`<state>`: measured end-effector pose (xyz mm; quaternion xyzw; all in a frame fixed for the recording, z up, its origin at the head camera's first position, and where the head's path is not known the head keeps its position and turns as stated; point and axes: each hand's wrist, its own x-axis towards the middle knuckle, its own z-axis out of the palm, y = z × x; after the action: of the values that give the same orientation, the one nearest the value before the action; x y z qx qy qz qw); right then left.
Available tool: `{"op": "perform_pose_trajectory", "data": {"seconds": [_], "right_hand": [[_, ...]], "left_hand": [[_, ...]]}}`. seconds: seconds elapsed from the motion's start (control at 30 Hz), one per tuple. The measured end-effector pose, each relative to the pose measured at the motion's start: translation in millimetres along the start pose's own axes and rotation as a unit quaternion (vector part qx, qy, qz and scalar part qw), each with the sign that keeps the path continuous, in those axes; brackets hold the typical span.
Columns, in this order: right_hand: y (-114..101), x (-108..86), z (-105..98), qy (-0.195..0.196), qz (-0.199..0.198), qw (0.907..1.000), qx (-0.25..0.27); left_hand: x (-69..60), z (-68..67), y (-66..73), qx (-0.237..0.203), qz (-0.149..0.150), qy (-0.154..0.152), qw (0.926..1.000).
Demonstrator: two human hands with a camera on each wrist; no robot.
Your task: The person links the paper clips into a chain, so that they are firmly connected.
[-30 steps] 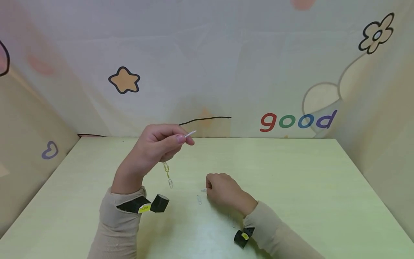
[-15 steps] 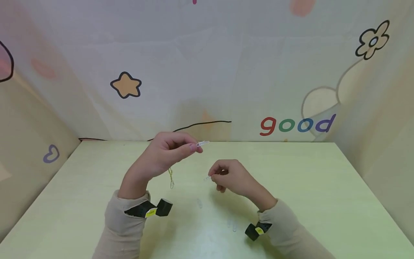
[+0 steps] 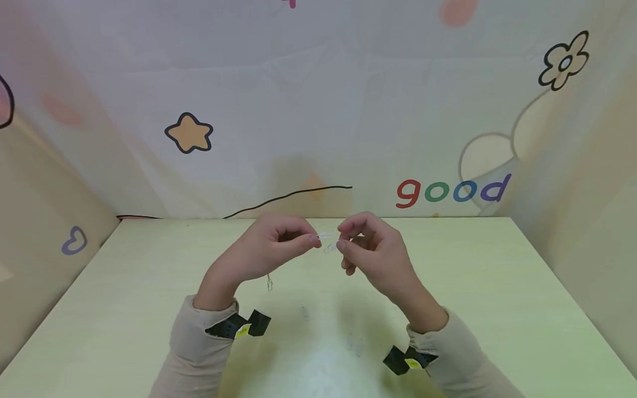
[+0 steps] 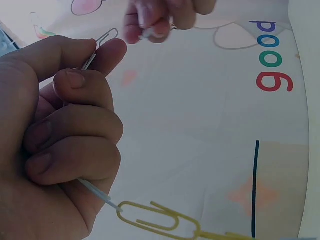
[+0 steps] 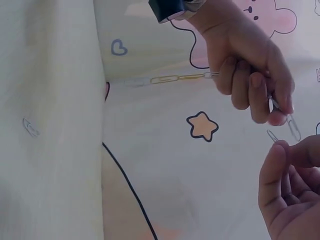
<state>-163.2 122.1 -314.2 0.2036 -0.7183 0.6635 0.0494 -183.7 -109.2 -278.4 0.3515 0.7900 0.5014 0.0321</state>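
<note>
since half a second ago, the right hand has risen from lower over the worktop and come up beside the left hand, which has shifted a little rightward. the left grip pinches a pale paper clip between thumb and forefinger, its loop sticking out towards the other hand, while the remaining fingers curl over one end of a clip chain; yellow links hang free below the palm. the right grip is narrow too, thumb and finger pinching a second clip. both held clips are above the worktop, close together; the right wrist view shows them apart. below, a faint loose clip lies on the worktop, with two more loose clips nearer the right sleeve.
</note>
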Motion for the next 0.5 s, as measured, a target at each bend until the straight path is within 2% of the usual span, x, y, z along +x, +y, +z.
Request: {"op": "perform_pose_trajectory", "data": {"seconds": [0.2, 0.5], "right_hand": [[-6.1, -1.8, -1.6, 0.013, -0.047, 0.9988, 0.012], [-11.4, -4.0, -3.7, 0.025, -0.07, 0.9972, 0.008]], "left_hand": [[1.5, 3.8, 1.9, 0.015, -0.011, -0.008, 0.9998], [2.3, 5.8, 1.2, 0.016, -0.014, -0.01, 0.9997]]}}
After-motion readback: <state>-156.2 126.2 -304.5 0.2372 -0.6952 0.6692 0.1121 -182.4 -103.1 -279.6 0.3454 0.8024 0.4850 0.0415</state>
